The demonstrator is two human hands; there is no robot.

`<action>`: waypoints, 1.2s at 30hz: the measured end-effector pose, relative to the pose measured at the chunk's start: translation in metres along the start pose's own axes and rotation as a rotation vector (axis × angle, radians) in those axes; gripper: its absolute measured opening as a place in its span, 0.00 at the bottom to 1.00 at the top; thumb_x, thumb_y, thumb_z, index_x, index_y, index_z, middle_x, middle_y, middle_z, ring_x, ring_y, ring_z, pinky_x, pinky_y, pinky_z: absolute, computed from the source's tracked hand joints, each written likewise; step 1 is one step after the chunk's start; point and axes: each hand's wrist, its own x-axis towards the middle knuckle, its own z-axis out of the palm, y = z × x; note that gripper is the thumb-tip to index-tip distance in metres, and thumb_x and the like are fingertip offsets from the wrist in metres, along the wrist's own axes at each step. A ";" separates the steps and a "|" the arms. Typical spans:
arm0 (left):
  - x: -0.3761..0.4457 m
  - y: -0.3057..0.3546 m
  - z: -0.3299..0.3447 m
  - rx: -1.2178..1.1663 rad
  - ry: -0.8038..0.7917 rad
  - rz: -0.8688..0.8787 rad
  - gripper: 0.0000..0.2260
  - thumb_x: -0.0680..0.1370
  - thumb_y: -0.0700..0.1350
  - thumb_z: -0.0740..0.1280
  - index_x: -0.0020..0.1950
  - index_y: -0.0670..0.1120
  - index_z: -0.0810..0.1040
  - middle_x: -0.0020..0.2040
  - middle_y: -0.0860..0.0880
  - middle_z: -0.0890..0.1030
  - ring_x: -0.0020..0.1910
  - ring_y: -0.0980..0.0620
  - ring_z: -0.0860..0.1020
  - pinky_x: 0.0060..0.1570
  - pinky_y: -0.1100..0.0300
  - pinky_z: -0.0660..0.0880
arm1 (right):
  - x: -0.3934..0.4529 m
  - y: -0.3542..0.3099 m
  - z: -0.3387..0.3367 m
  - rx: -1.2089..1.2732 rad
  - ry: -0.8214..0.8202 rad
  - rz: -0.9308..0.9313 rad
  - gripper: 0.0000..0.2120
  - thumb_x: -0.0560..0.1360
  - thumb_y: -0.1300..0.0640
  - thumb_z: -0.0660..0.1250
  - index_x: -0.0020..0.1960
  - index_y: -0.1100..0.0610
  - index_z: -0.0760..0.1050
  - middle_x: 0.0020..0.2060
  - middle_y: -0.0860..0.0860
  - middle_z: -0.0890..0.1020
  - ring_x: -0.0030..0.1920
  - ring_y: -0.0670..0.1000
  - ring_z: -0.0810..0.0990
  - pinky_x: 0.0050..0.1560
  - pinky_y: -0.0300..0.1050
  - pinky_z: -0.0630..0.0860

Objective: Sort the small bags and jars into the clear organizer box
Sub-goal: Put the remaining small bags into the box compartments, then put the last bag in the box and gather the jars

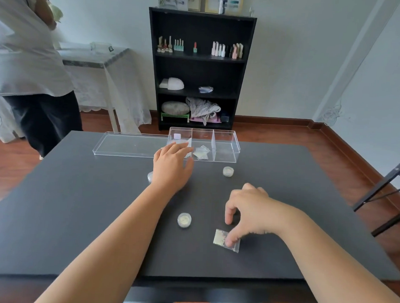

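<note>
small bag (222,239) near table (54,213) front edge: light, limp, slippery | right hand (251,213) pinching its corner | left hand (171,166) spread, empty, at organizer box (226,150)

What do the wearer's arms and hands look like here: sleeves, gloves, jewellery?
Both forearms are bare as far as the frame shows: no sleeves or gloves. The left hand and right hand show no watch, bracelet or markings. Rings cannot be ruled out on hidden fingers.
</note>
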 end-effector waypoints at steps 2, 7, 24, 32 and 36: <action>-0.004 -0.001 0.002 -0.002 -0.022 0.009 0.15 0.79 0.50 0.63 0.66 0.53 0.76 0.70 0.51 0.73 0.73 0.46 0.65 0.72 0.48 0.54 | 0.000 -0.002 0.003 -0.004 -0.006 -0.011 0.20 0.53 0.37 0.78 0.40 0.44 0.79 0.45 0.41 0.73 0.48 0.47 0.64 0.46 0.45 0.72; -0.012 -0.005 0.006 0.026 -0.073 0.049 0.19 0.79 0.48 0.63 0.71 0.51 0.72 0.74 0.51 0.68 0.76 0.46 0.58 0.74 0.46 0.50 | 0.003 -0.001 0.007 0.130 -0.063 0.028 0.12 0.55 0.43 0.78 0.36 0.41 0.80 0.48 0.45 0.75 0.51 0.45 0.70 0.47 0.47 0.76; -0.014 -0.008 0.008 0.008 -0.102 0.071 0.19 0.78 0.46 0.63 0.69 0.50 0.72 0.76 0.50 0.64 0.77 0.46 0.54 0.74 0.48 0.49 | 0.005 -0.020 0.001 0.146 -0.140 0.024 0.18 0.63 0.55 0.78 0.47 0.47 0.74 0.38 0.41 0.79 0.43 0.46 0.79 0.32 0.40 0.69; -0.015 -0.008 0.007 -0.014 -0.111 0.077 0.18 0.78 0.44 0.63 0.68 0.49 0.73 0.76 0.50 0.64 0.77 0.45 0.54 0.74 0.48 0.51 | 0.013 -0.019 0.000 0.093 -0.185 0.017 0.07 0.61 0.55 0.76 0.38 0.50 0.81 0.27 0.41 0.77 0.31 0.44 0.75 0.32 0.39 0.70; -0.015 -0.008 0.007 -0.012 -0.116 0.083 0.18 0.77 0.44 0.63 0.67 0.49 0.74 0.76 0.49 0.64 0.77 0.44 0.54 0.75 0.47 0.52 | 0.009 -0.012 0.001 0.229 -0.124 -0.051 0.03 0.63 0.56 0.72 0.36 0.49 0.79 0.36 0.44 0.84 0.33 0.41 0.78 0.35 0.39 0.73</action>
